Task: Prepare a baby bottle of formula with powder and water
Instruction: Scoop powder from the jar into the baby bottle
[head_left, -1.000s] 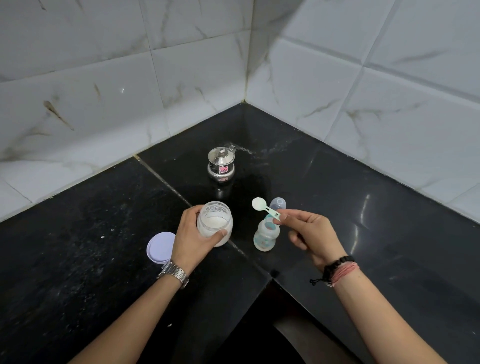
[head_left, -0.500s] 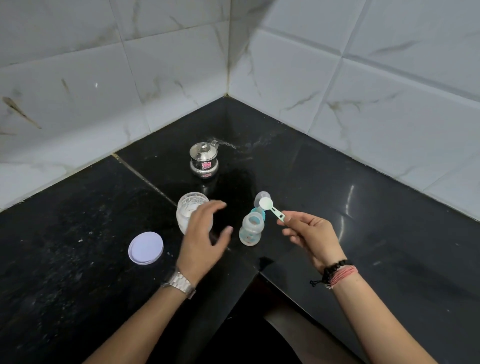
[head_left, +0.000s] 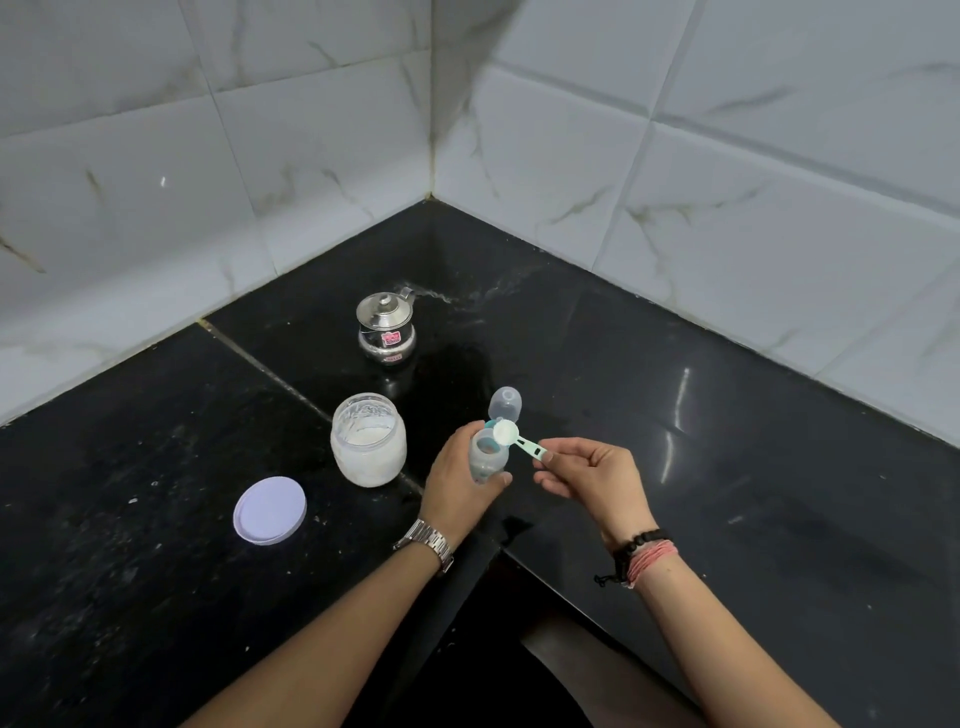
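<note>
Left hand (head_left: 457, 480): we wrap it around the baby bottle (head_left: 487, 457), upright on the black counter (head_left: 727, 493) near its inner front edge.
Right hand (head_left: 592, 475): we pinch the green scoop (head_left: 511, 435), its powder-filled bowl over the bottle's open mouth.
Powder jar (head_left: 368, 439): open, just left of the bottle; its lid (head_left: 269, 510) lies apart.
Bottle cap (head_left: 505, 403): just behind.
Steel pot (head_left: 385, 328): near the corner.
Open room: bare counter right of our hands, up to the tiled wall (head_left: 779, 156).

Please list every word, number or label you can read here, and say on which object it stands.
No text can be read.
Steel pot: a pink sticker, its print too small and blurred.
Powder jar, baby bottle, scoop, lid: no legible marks.
</note>
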